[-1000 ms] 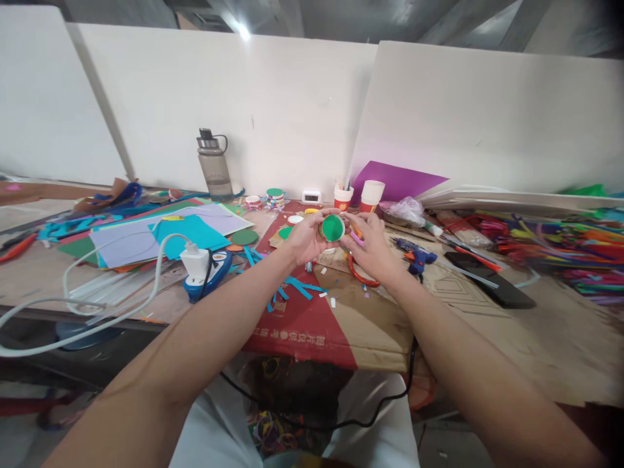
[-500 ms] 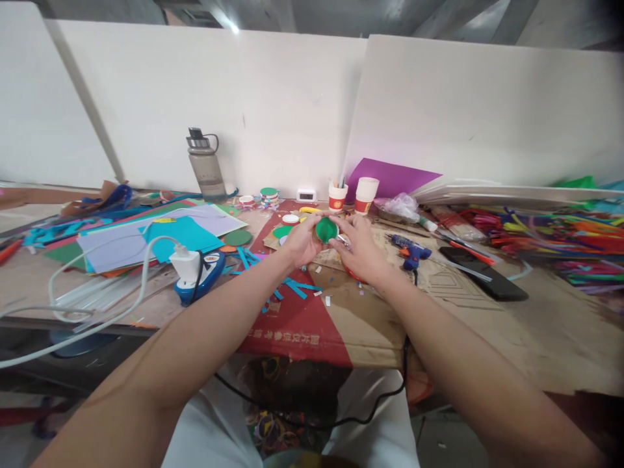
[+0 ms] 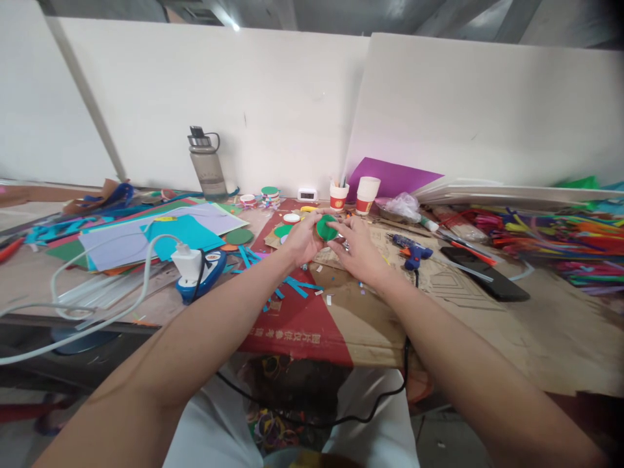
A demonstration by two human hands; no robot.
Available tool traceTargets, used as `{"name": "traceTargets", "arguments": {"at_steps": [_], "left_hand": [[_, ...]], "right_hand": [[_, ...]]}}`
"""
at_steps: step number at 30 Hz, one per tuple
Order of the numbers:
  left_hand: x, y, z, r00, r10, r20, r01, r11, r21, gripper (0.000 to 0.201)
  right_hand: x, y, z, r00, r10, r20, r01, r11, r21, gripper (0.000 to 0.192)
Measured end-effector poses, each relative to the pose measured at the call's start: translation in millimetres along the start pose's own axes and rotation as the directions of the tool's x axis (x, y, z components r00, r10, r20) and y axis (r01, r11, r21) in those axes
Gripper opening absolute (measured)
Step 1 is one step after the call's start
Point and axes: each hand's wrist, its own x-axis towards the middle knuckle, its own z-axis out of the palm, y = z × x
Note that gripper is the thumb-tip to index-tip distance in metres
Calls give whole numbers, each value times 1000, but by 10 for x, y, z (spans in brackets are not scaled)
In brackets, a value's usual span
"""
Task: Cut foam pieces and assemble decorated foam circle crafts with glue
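Observation:
A round green paper disc [image 3: 325, 228] is held up above the middle of the table, its flat face turned toward me. My left hand [image 3: 307, 240] is closed around its left edge. From the other side, the fingers of my right hand [image 3: 358, 247] press on the disc's right part. What lies behind the disc is hidden. Just left of my left hand lie more paper discs, a green one [image 3: 282, 231] and a white-topped one with a red rim [image 3: 291, 219]. Blue paper strips [image 3: 298, 286] are scattered nearer to me.
A blue glue gun [image 3: 413, 252] and a black phone [image 3: 482, 273] lie to the right, before a heap of colourful pipe cleaners [image 3: 575, 240]. Paper cups [image 3: 366, 195] and a water bottle [image 3: 207, 166] stand at the back. On the left are coloured sheets [image 3: 182, 237] and a power strip [image 3: 205, 279].
My right fingers have shifted over the face of the green disc, covering its right part more. The disc stays at about the same spot.

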Motion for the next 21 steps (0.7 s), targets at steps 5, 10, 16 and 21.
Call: {"name": "traceTargets", "arguments": {"at_steps": [5, 10, 16, 21], "left_hand": [[20, 4, -18, 999, 34, 21, -33, 998, -48, 15], [23, 28, -32, 1000, 30, 6, -29, 998, -57, 16], [-2, 57, 20, 999, 36, -19, -37, 996, -75, 13], [-18, 36, 23, 996, 90, 12, -89, 994, -67, 13]], "right_hand": [[-2, -3, 16, 999, -50, -9, 50, 999, -6, 33], [-11, -33, 27, 998, -62, -3, 62, 998, -10, 30], [-19, -47, 42, 998, -65, -3, 65, 998, 4, 28], [-12, -39, 35, 994, -58, -89, 61, 998, 25, 34]]}}
